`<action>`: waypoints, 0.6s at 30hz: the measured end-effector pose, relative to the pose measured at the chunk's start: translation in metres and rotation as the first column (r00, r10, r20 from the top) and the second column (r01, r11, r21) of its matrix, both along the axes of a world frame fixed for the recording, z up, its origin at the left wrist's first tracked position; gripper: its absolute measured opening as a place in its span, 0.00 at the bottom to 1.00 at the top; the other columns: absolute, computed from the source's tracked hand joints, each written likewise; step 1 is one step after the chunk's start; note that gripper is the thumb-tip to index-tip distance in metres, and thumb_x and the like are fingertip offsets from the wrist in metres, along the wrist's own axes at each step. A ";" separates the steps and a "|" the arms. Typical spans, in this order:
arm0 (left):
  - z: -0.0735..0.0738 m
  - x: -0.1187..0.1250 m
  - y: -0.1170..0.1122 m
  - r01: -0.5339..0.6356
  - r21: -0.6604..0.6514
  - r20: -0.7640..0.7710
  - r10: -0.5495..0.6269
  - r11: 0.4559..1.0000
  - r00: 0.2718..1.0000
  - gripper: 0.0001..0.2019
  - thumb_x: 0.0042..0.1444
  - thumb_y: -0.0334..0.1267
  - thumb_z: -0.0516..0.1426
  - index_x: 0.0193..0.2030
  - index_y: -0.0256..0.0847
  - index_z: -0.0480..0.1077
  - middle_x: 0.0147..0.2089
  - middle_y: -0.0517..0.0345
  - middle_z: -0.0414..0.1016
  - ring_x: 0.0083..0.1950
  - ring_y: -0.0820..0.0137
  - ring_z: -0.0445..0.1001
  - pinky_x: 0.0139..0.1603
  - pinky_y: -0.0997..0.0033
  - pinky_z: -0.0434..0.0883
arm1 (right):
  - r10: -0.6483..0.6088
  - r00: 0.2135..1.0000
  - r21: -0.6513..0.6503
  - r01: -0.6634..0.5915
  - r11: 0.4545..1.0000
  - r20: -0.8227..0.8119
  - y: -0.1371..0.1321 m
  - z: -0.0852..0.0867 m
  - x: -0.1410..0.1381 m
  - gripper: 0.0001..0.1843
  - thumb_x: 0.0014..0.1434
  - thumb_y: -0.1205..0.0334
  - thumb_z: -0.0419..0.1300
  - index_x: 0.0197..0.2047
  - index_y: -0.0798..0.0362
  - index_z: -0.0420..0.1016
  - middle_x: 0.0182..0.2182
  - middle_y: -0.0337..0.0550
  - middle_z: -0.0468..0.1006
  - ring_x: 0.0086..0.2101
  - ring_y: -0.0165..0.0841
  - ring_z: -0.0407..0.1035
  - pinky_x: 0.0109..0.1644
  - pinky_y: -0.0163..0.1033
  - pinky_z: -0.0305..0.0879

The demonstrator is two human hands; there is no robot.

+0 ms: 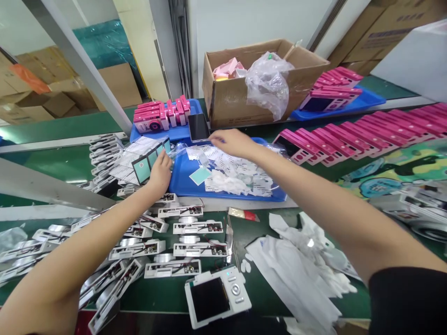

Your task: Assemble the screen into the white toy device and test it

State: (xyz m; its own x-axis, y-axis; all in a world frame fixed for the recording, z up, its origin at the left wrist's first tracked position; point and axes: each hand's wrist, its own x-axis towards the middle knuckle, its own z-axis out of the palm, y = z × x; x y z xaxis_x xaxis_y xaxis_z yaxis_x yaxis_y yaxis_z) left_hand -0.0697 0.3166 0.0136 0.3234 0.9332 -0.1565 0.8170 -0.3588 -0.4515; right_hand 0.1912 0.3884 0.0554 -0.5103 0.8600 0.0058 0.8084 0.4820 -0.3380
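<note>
- Head view: the left hand (159, 174) is pressing against a fanned row of teal-edged dark cards (151, 160), with its fingers curled at the row's near end. I cannot tell whether they are gripping it.
- The right hand (232, 143) is hovering over a blue plastic tray (185, 186), its fingers lying close together and seemingly holding nothing. A black glass-faced slab (199, 127) is lying just beyond them, on a second blue tray (139, 135).
- The cards are probably light and fairly stiff, but thin enough to slip apart, so pinching them by their edges looks safest.
- The slab is likely slippery and fragile, so it seems best taken by its long sides, with the fingers off its face.
- Paper slips (226, 170) and a loose pale teal card (199, 176) are lying in the nearer tray.
- Wired white camera housings (197, 227) are lying in rows on the green bench mat (237, 288), beside a crumpled white plastic sheet (293, 274).
- Rows of pink camera shells (335, 139) are leaning along the bench to the right.
- Behind the trays, a cardboard box (223, 93) is standing open, with a clear plastic bag (268, 81) spilling over its front edge.
</note>
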 end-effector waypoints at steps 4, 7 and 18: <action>0.002 0.003 0.007 0.027 -0.056 0.004 -0.026 0.998 1.000 0.20 0.66 0.46 0.60 0.61 0.39 0.69 0.61 0.47 0.73 0.57 0.59 0.76 0.56 0.50 0.77 | 0.004 0.998 -0.074 0.000 0.997 0.058 -0.013 0.000 0.041 0.19 0.71 0.54 0.56 0.61 0.48 0.73 0.59 0.50 0.77 0.57 0.42 0.73 0.63 0.54 0.70; 0.012 0.003 0.002 0.055 -0.102 0.014 -0.054 0.993 0.998 0.20 0.66 0.46 0.60 0.61 0.39 0.69 0.61 0.47 0.73 0.57 0.59 0.76 0.56 0.49 0.77 | 0.113 0.986 -0.181 -0.090 0.979 0.121 -0.033 -0.019 0.045 0.34 0.57 0.51 0.71 0.66 0.40 0.70 0.66 0.44 0.72 0.64 0.48 0.68 0.67 0.54 0.67; 0.070 0.007 -0.083 0.240 -0.161 0.126 -0.221 0.957 0.967 0.20 0.68 0.35 0.53 0.64 0.39 0.72 0.73 0.42 0.65 0.77 0.52 0.58 0.77 0.38 0.51 | 0.161 0.972 -0.284 -0.108 0.953 0.169 -0.032 -0.007 0.071 0.50 0.60 0.48 0.67 0.78 0.43 0.48 0.76 0.44 0.52 0.72 0.47 0.53 0.73 0.56 0.56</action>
State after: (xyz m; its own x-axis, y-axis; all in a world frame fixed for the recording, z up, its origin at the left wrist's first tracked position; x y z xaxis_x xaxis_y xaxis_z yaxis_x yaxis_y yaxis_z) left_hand -0.0632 0.2338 0.0839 0.5503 0.7927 -0.2625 0.7423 -0.6083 -0.2809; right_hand 0.2617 0.3567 0.0488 -0.5905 0.7387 -0.3252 0.8038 0.5020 -0.3192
